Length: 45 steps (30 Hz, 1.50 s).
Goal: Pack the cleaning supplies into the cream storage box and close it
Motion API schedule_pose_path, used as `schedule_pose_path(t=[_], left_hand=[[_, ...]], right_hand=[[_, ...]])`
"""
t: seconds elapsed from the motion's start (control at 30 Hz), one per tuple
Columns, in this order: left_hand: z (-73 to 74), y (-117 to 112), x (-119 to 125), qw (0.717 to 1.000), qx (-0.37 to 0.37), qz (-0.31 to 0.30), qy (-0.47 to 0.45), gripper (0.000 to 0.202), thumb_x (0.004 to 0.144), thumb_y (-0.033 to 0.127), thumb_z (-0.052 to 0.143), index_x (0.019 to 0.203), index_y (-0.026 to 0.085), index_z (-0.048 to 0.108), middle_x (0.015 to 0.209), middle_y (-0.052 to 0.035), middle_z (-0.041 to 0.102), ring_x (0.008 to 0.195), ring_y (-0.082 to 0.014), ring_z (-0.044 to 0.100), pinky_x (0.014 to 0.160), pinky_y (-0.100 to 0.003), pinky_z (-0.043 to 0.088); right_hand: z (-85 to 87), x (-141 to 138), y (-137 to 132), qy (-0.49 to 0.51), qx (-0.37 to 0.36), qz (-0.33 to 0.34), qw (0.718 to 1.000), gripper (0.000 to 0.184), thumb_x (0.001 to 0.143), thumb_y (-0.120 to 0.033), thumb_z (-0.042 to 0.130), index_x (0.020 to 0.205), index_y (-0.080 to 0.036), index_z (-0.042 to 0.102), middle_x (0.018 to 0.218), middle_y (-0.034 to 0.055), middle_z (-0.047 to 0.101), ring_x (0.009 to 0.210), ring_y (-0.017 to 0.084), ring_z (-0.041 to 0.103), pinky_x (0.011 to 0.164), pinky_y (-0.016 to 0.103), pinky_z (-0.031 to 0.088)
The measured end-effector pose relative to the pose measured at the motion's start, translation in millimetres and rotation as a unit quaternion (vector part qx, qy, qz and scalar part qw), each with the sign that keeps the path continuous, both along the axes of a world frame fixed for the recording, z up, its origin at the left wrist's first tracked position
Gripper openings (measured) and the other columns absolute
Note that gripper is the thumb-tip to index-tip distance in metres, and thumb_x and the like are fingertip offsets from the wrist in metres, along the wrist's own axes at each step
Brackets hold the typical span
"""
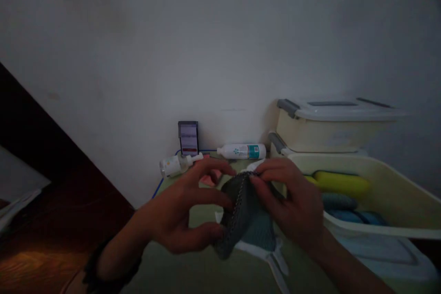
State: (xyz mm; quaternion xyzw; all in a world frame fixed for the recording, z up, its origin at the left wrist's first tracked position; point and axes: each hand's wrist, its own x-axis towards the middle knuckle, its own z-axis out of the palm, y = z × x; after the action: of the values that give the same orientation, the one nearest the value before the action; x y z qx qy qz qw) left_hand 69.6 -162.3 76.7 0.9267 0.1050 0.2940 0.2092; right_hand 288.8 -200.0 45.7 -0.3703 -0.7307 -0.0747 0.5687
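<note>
Left hand (pixel 182 209) and right hand (pixel 292 193) grasp a gray-green cloth (pixel 246 213), not yet released; at right, bundles (pixel 342 183) already lie inside an open bin (pixel 401 197).

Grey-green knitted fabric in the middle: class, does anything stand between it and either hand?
Nothing visible does: the right hand pinches the grey-green knitted fabric at its top edge, and the left hand is at its left side, fingers spread. A white strip shows below it, not in between.
</note>
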Motion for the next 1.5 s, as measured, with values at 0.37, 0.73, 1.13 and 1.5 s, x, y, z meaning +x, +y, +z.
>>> schedule_pose_path(t=[0.37,0.73,1.13,1.5], left_hand=[[43.4,22.8,12.9,0.988,0.081,0.126,0.025,0.016,0.077,0.03,0.068,0.09,0.021,0.067,0.14,-0.0078,0.036,0.119,-0.0261,0.046,0.099,-0.041,0.041],[29.4,50.5,2.3,0.99,-0.064,0.108,-0.056,0.008,0.08,0.015,0.061,0.079,0.02,0.055,0.084,-0.002,0.067,0.075,-0.0133,0.063,0.066,-0.022,0.05],[16.5,58.6,26.9,0.956,-0.22,0.01,-0.193,0.021,0.073,0.004,0.065,0.076,0.018,0.048,0.083,-0.0014,0.066,0.073,-0.0108,0.063,0.065,-0.021,0.054],[18.1,59.9,13.3,0.959,-0.233,0.077,-0.142,0.018,0.072,0.01,0.068,0.071,0.017,0.052,0.068,0.0015,0.061,0.056,-0.0073,0.055,0.051,-0.017,0.048]], right_hand=[[45.3,31.3,22.0,0.079,-0.058,-0.098,0.99,0.013,0.083,-0.028,0.061,0.073,-0.021,0.057,0.074,-0.0004,0.065,0.072,0.015,0.062,0.065,0.029,0.048],[43.9,41.3,15.2,-0.018,-0.142,-0.057,0.988,0.014,0.084,-0.031,0.062,0.074,-0.022,0.059,0.071,-0.002,0.066,0.064,0.013,0.061,0.056,0.024,0.047],[36.1,39.2,15.0,0.118,-0.124,-0.052,0.984,0.011,0.082,-0.027,0.064,0.075,-0.021,0.059,0.08,0.0002,0.066,0.073,0.014,0.062,0.067,0.028,0.048],[36.2,40.8,11.8,0.055,-0.165,0.001,0.985,0.014,0.081,-0.023,0.064,0.071,-0.021,0.054,0.08,0.0,0.066,0.079,0.014,0.062,0.072,0.027,0.047]])
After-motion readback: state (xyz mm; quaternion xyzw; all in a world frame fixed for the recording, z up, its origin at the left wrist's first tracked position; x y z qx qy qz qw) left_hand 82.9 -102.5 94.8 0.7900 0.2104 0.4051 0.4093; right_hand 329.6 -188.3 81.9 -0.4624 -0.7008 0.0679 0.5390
